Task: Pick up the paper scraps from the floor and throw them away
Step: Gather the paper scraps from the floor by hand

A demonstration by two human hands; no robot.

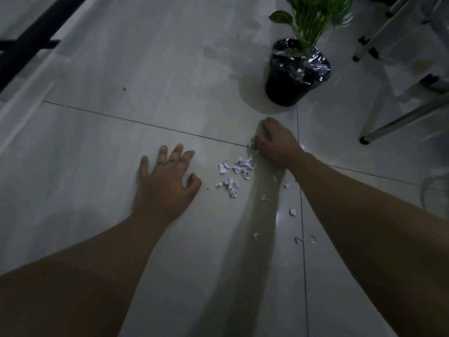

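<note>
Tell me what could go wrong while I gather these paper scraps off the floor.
1. A few paper scraps poke out from the right hand, so some may drop when it lifts.
2. Stray bits lie beside the right forearm, apart from the main pile. They could be missed, or scattered by the arm.

Left hand (165,183) palm down, fingers splayed (thumb bent); right hand (277,144) fisted, knuckles up, around paper scraps (251,145).
</note>
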